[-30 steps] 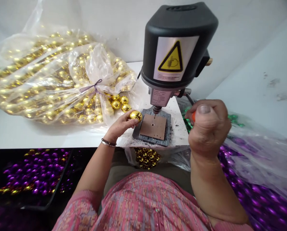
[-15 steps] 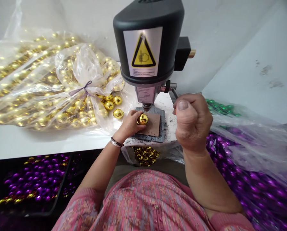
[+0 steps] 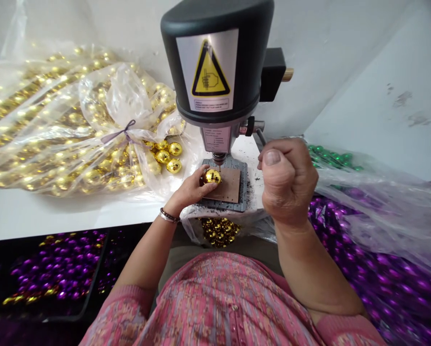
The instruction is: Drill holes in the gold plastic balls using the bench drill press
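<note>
My left hand (image 3: 190,190), with bracelets at the wrist, grips a shiny gold mirrored ball (image 3: 212,177) between thumb and fingers. The ball is over the brown board (image 3: 230,186) on the base of a small black drill press (image 3: 215,62). Just behind the ball, the thin drill bit (image 3: 220,168) points down; I cannot tell whether they touch. My right hand (image 3: 289,180) is closed around the drill press lever (image 3: 260,137), whose end is hidden in the fist.
Loose gold balls (image 3: 174,166) lie left of the press beside a large tied bag of gold balls (image 3: 57,139). Gold balls (image 3: 219,231) sit below the table edge. Purple balls (image 3: 374,278) and green balls (image 3: 331,156) are under plastic at right. A black tray (image 3: 82,307) holds purple and gold balls.
The gold ball has shifted slightly left of the drill bit and shows a different side, still in my left hand. My right hand stays on the lever. The whole view has moved slightly.
</note>
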`<action>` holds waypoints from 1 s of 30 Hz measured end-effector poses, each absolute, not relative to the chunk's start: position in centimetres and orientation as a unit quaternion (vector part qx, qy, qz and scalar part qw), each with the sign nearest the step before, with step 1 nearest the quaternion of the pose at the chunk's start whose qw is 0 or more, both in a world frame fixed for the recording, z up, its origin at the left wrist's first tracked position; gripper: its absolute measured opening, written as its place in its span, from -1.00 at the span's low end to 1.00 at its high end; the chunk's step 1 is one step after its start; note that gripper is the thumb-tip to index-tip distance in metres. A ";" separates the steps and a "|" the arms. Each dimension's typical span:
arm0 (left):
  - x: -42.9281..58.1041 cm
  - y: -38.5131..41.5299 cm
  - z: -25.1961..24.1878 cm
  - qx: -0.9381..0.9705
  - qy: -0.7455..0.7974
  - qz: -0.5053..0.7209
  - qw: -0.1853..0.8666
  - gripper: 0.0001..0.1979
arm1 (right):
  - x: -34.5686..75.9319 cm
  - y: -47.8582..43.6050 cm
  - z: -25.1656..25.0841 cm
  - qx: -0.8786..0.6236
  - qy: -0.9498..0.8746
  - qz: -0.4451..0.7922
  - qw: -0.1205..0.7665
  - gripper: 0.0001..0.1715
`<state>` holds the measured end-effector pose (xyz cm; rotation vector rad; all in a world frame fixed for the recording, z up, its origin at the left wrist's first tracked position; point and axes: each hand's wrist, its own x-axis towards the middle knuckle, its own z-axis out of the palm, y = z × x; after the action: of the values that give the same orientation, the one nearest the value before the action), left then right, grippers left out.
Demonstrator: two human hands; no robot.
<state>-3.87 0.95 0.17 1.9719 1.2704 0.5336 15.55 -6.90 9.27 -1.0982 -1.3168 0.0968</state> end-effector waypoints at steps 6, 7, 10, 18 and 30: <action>-3.0 1.1 0.9 0.746 0.522 0.210 0.356 -0.45 | 15.7 -6.9 9.4 -0.459 -0.589 0.053 0.663 -0.69; -2.8 1.1 1.0 0.749 0.520 0.206 0.355 -0.45 | 15.7 -6.9 9.4 -0.456 -0.592 0.054 0.663 -0.69; -2.4 1.4 1.2 0.766 0.507 0.189 0.347 -0.45 | 15.8 -6.9 9.3 -0.458 -0.597 0.057 0.656 -0.68; -1.3 2.7 1.3 0.829 0.457 0.157 0.280 -0.49 | 16.0 -7.0 9.3 -0.453 -0.608 0.061 0.650 -0.71; -1.4 2.5 0.2 0.781 0.458 0.189 0.380 -0.56 | 16.5 -7.2 8.2 -0.460 -0.640 0.017 0.615 -0.80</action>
<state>-1.36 2.52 0.19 1.9934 1.1701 0.4825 16.50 -7.20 8.16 -1.0606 -1.4753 0.0402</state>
